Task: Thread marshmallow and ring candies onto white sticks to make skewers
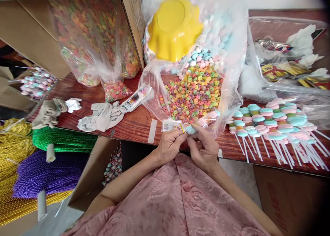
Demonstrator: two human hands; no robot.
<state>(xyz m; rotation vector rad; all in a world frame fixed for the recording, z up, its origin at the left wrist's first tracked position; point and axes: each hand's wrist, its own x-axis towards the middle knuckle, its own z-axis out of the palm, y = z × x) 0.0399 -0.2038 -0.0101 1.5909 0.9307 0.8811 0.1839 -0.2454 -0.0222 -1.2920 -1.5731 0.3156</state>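
Close to my body, at the table's front edge, my two hands meet with fingers closed. My left hand (170, 143) pinches a short gold twist tie (182, 128) whose end sticks up past the fingertips. Between thumb and fingers, my right hand (205, 147) grips the near end of a marshmallow skewer (207, 119) in clear wrapping, with pink and blue pieces showing. The wrapped end between the fingertips is mostly hidden. Just beyond lie ring-shaped gummy candies (193, 95) on an open clear bag, with loose pastel marshmallows (199, 57) behind them.
A yellow bowl (175, 26) lies upside down on the marshmallow bag. Many marshmallow skewers (270, 120) are piled at right, near a clear bag with gold ties (283, 71). Gloves (103, 115), candy bags (90, 40) and a cardboard box (132, 22) occupy the left.
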